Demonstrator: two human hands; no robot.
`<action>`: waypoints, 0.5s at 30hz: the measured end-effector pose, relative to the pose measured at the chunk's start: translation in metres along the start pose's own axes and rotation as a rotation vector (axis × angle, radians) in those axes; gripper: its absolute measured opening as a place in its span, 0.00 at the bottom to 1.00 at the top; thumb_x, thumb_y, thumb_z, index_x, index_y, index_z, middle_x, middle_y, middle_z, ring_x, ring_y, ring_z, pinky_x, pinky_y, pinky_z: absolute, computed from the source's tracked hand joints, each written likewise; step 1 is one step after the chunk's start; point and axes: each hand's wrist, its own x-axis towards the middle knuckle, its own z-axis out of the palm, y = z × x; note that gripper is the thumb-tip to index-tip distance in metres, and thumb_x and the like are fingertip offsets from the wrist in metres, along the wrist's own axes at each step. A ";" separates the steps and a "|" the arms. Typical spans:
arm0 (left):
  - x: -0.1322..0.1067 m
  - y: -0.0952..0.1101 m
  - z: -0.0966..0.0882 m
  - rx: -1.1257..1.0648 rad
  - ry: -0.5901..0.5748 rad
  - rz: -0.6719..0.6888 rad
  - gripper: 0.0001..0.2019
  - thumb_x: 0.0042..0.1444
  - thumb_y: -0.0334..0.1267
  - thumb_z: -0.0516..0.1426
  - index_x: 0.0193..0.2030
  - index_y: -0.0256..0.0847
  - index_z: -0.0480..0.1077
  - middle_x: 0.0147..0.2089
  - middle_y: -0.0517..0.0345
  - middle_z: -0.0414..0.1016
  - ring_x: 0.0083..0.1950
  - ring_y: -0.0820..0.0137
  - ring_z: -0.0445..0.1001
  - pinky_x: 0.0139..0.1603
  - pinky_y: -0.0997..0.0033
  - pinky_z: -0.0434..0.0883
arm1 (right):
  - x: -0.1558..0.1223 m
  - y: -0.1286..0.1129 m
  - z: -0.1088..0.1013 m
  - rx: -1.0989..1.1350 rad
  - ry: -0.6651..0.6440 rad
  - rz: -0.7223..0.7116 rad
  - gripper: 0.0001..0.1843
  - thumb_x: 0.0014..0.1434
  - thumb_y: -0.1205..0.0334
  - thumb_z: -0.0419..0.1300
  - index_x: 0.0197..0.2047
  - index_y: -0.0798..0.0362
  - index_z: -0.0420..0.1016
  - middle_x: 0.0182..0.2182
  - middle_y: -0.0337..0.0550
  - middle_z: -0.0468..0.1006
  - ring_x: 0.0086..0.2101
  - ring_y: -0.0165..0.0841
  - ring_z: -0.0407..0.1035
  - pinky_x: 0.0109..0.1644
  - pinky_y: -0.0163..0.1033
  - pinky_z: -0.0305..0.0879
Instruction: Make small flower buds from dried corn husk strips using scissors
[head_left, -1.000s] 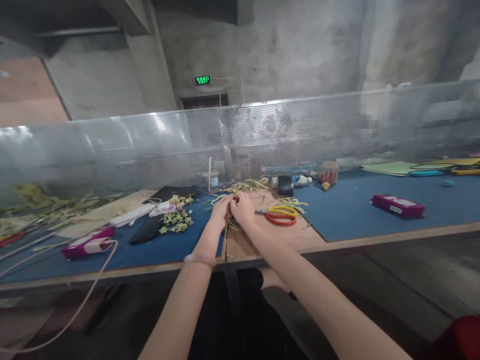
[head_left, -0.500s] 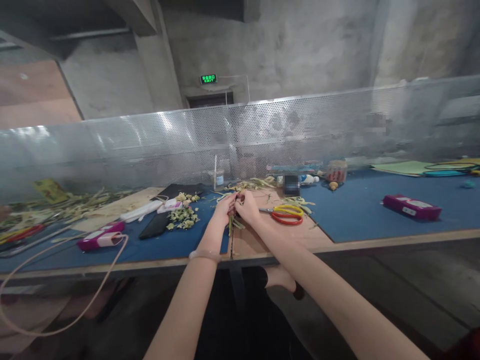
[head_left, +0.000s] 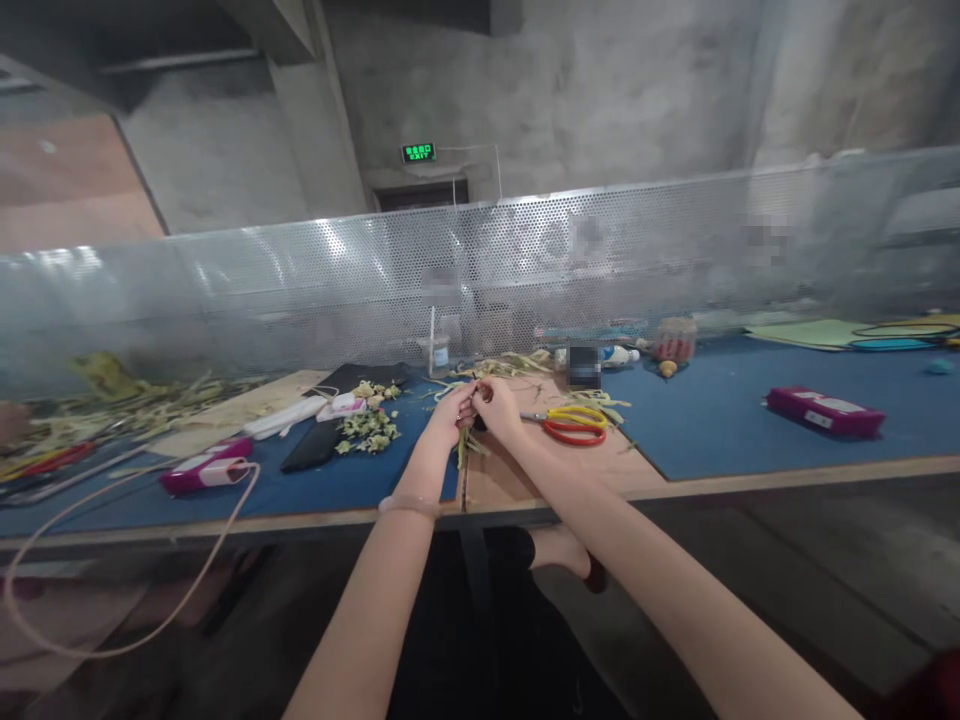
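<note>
My left hand (head_left: 453, 410) and my right hand (head_left: 496, 408) meet over the pinkish-tan board at the table's middle. Fingers of both are closed in a pinch around something small and dark that I cannot make out. Pale green, straw-like strips (head_left: 465, 446) show just below the fingertips; whether they are held or lie on the table is unclear. Right of my right hand lie scissors (head_left: 576, 425) with one yellow and one red handle loop. More strips (head_left: 514, 365) lie behind my hands. To the left sits a pile of small folded greenish pieces (head_left: 369, 430).
A black phone-like slab (head_left: 311, 447) and a purple box with a cable (head_left: 208, 466) lie left. Another purple box (head_left: 825, 412) is at right. Behind stand a lidded jar (head_left: 675, 342) and a small cup (head_left: 439, 355), before a perforated metal screen (head_left: 360, 270).
My hands stay together in nearly the same place, with slight finger movement. The view has shifted a little; nothing else visibly moved.
</note>
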 end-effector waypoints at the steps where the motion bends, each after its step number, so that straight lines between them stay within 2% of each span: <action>1: 0.000 0.000 0.000 -0.006 -0.006 -0.003 0.12 0.42 0.40 0.63 0.23 0.37 0.64 0.11 0.74 0.48 0.09 0.86 0.44 0.11 0.82 0.39 | 0.000 0.000 0.000 -0.007 0.000 -0.006 0.09 0.49 0.64 0.52 0.34 0.55 0.70 0.26 0.39 0.67 0.28 0.32 0.62 0.35 0.36 0.60; 6: 0.000 0.000 0.002 -0.033 0.000 -0.004 0.12 0.42 0.41 0.62 0.24 0.37 0.64 0.11 0.74 0.48 0.09 0.86 0.44 0.11 0.83 0.39 | -0.001 -0.003 -0.002 -0.041 0.015 -0.024 0.10 0.51 0.65 0.52 0.33 0.54 0.73 0.27 0.41 0.71 0.29 0.33 0.63 0.36 0.36 0.59; 15: -0.002 0.005 0.006 -0.064 0.083 -0.018 0.12 0.44 0.43 0.61 0.24 0.38 0.64 0.10 0.75 0.46 0.09 0.86 0.43 0.11 0.83 0.39 | -0.001 -0.005 0.000 -0.034 0.027 -0.046 0.12 0.54 0.62 0.51 0.32 0.53 0.76 0.28 0.43 0.74 0.29 0.33 0.65 0.36 0.36 0.60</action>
